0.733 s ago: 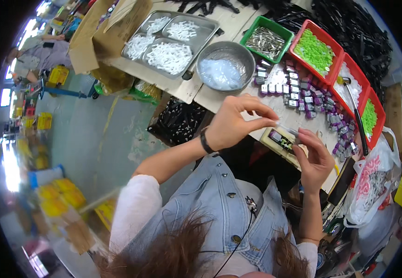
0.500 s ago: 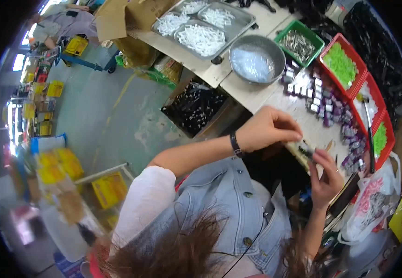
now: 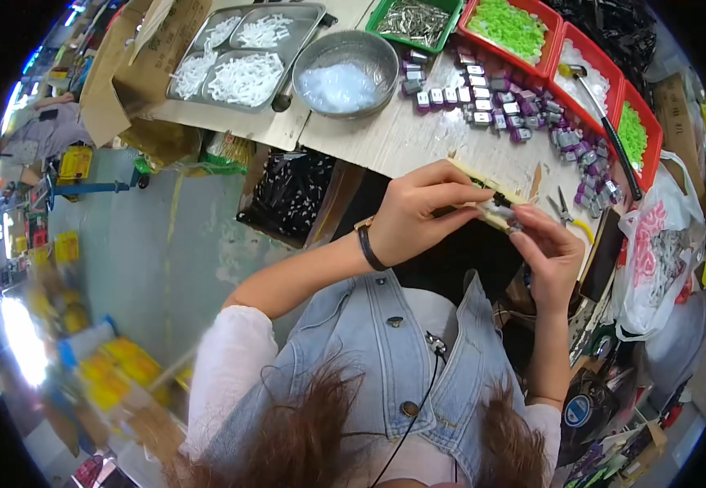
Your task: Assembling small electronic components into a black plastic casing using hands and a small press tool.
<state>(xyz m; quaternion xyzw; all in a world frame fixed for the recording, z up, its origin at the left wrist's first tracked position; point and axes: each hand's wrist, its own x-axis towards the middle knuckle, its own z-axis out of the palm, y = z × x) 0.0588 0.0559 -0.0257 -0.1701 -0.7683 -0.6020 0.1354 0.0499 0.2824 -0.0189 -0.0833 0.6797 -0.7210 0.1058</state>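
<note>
At the near edge of the table, my left hand [image 3: 426, 210] and my right hand [image 3: 549, 252] are close together, thumbs and fingertips pinched. A small pale part [image 3: 496, 216] lies between the two sets of fingertips, partly covered; its kind is too small to make out. Right behind it, along the table edge, runs a pale yellowish strip [image 3: 473, 174] with black pieces on it. Small purple-and-silver blocks [image 3: 483, 106] lie in loose rows and a heap beyond my hands. To the right of my right hand are pliers with yellow handles [image 3: 564, 207].
Farther back stand a divided metal tray [image 3: 278, 80] of white parts, a metal bowl [image 3: 385, 61] with a clear bag, a green bin [image 3: 449, 26] of metal pieces and red bins [image 3: 554, 57]. A black-handled tool [image 3: 623, 159] rests across the red bins. A white bag [image 3: 653, 268] hangs right.
The view has turned, so the table's things appear farther left and higher. My right hand has come up to my left, and their fingertips now meet around the small part.
</note>
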